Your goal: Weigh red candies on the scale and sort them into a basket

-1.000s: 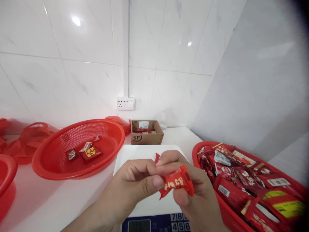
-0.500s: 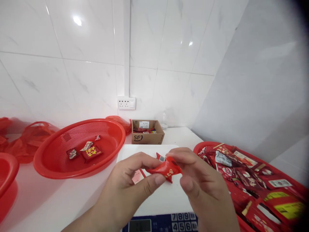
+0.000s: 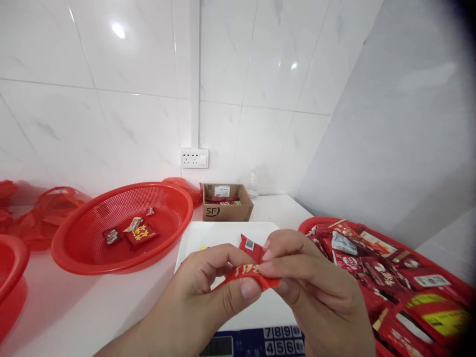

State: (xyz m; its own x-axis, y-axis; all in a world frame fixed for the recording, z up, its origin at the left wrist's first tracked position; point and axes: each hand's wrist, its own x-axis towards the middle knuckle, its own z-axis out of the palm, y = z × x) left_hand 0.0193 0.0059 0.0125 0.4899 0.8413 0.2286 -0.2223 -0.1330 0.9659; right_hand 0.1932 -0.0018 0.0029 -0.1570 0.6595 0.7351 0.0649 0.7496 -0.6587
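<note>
My left hand pinches one end of a small red snack packet between thumb and fingers. At its other end, my right hand grips the same packet with fingertips and thumb. Gold-coloured characters show on the wrapper, and the fingers cover much of it. Both hands are above the white pan of a digital scale. Behind the fingers, another red packet with a barcode lies on the pan. Part of a yellow item peeks out past my left knuckles.
A red basket with several snack packets stands left. Another red basket, full of red packets, stands right. At the back are a cardboard box and a clear bottle. Red plastic bags lie far left.
The packet has dropped slightly lower and turned between my hands. My right fingers have closed onto its right end. A yellow item on the pan has come into sight.
</note>
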